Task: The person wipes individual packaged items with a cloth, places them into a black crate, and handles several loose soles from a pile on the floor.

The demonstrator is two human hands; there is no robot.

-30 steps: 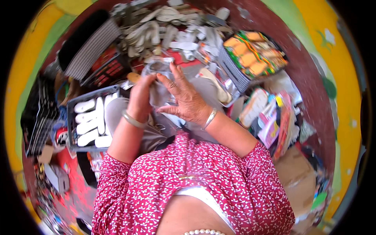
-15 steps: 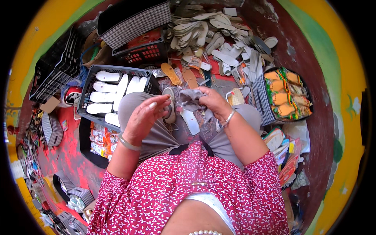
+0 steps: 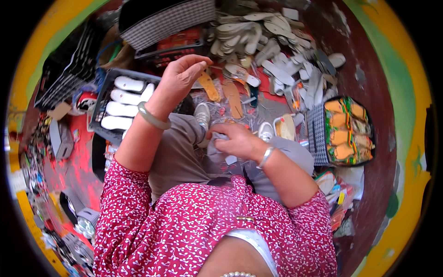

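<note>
My left hand [image 3: 184,76] is raised in front of me, thumb and fingertips pinched together. Whatever it may hold is too small to make out. Over my lap, my right hand [image 3: 237,141] is closed on a crumpled grey cloth [image 3: 214,151]. Just below that hand shows part of a white sole-shaped piece [image 3: 230,159]; the rest of it is hidden. On the floor beyond my hands lie an orange insole [image 3: 210,87] and a tan insole [image 3: 232,99].
To the left, a dark crate [image 3: 104,127] holds white insoles [image 3: 121,109]. A checked basket [image 3: 317,134] at the right contains packaged orange insoles [image 3: 340,137]. Loose soles [image 3: 240,37] are heaped at the back. A checked bin [image 3: 170,25] stands at the far left, and scraps litter the floor.
My left hand has risen away from my lap, up and slightly right. My right hand has come down and nearer with the grey cloth, now covering most of the white piece.
</note>
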